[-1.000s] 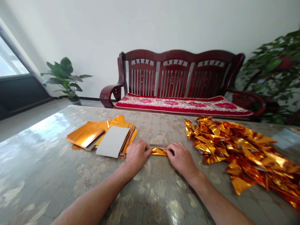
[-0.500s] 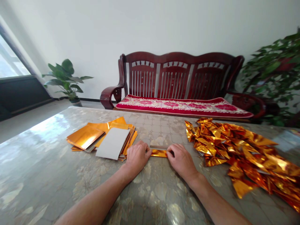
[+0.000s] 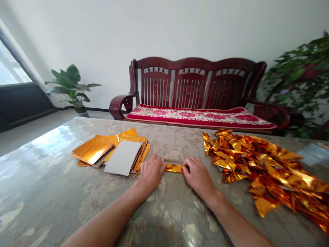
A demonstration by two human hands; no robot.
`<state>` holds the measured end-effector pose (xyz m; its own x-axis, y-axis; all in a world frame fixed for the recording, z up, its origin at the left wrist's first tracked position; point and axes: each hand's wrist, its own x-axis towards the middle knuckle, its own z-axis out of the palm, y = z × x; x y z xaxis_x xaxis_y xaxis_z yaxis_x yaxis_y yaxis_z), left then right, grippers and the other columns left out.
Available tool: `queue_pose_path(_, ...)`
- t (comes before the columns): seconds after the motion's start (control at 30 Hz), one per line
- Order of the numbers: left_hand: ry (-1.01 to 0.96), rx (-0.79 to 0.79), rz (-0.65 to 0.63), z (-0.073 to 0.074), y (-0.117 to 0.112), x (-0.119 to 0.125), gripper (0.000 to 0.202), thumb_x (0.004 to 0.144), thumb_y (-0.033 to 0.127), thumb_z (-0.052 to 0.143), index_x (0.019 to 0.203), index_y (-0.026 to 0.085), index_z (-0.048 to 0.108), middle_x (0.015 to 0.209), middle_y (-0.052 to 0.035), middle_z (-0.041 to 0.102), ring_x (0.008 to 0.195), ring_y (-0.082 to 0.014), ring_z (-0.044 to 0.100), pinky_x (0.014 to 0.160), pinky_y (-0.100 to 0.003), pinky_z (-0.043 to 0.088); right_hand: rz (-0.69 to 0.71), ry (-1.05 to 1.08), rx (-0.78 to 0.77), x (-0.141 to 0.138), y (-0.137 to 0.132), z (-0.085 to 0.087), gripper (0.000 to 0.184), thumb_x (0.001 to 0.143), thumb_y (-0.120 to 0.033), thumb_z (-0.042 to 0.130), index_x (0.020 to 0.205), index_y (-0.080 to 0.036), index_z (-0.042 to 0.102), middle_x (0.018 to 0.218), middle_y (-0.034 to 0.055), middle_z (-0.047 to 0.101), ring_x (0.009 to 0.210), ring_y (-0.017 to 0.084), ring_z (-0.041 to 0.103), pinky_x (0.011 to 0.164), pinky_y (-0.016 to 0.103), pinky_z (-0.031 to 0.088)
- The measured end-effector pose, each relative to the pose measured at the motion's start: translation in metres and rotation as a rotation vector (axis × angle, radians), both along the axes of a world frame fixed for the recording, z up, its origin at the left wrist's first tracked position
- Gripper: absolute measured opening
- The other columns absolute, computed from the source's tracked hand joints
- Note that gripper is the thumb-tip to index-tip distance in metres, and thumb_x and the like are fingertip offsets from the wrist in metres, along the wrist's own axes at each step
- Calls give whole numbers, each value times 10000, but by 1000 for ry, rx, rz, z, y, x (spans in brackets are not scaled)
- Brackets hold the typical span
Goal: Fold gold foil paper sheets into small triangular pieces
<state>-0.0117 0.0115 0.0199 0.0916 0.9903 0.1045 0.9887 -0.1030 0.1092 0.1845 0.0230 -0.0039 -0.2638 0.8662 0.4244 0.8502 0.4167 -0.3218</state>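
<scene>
Between my hands a gold foil paper [image 3: 173,168] lies on the table, folded into a narrow strip with a grey edge along its far side. My left hand [image 3: 153,170] is closed on the strip's left end, fingers curled and pressed down. The right end is pinched by my right hand [image 3: 197,174], thumb and forefinger together; both ends are hidden under the fingers. Just left of my left hand sits a stack of gold foil paper sheets [image 3: 94,150], a grey-backed sheet [image 3: 123,157] on top. Right of my right hand spreads a heap of folded gold foil pieces [image 3: 246,157].
The glossy patterned table [image 3: 51,192] carries everything. A pale blue plastic-like item [image 3: 315,154] lies at its far right. Behind the table stands a dark red wooden bench [image 3: 190,89] with a floral cover [image 3: 187,115], between potted plants [image 3: 73,87].
Almost nothing differs. My left hand's fingers have shifted slightly on the strip's left end; the right hand keeps its pinch. The view has moved a touch.
</scene>
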Motion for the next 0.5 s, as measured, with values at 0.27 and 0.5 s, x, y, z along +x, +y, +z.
queue_pose_path(0.27,6,12,9,-3,5,-4,340,950,474,453,874,213,658,957,-33,663,805,-189,661,626,-278,383,-7,-19,-1,-1,0,-1,148,829,-103,520,731,-213,503,804,32,590,831,203,523,739,293,364)
queue_pose_path(0.5,-179,38,-37,-4,3,-13,320,917,478,540,798,209,665,887,-16,655,845,-165,628,734,-274,386,-8,-20,3,-1,-1,-1,147,838,-107,516,738,-214,512,814,32,596,839,203,525,749,296,371)
